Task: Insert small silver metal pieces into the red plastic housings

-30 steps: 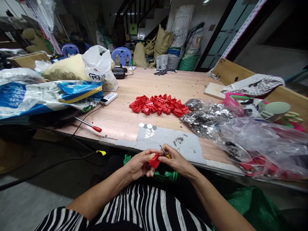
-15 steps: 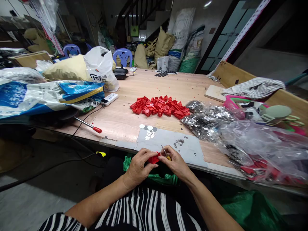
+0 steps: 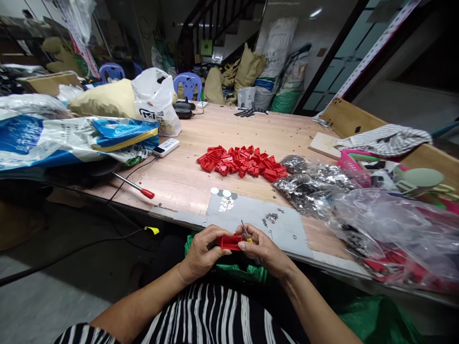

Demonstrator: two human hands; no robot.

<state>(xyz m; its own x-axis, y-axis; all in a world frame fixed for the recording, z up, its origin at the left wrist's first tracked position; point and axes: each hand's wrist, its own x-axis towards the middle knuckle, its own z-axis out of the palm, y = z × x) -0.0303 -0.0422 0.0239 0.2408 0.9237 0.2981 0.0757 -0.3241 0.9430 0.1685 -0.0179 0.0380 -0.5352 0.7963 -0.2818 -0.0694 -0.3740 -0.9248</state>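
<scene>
Glossy plastic part [image 3: 228,243], smooth wood-grain tabletop [image 3: 181,179]

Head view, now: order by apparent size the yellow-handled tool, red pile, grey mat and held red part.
Largest to smallest:
Grey mat
Red pile
Held red part
Yellow-handled tool, partly hidden

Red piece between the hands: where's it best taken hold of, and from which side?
Probably the left end of the red piece, pinched across its long walls from the left, as the left hand has it. Its length runs left to right, and the right hand, with the yellow-handled tool, crowds the other end.
</scene>
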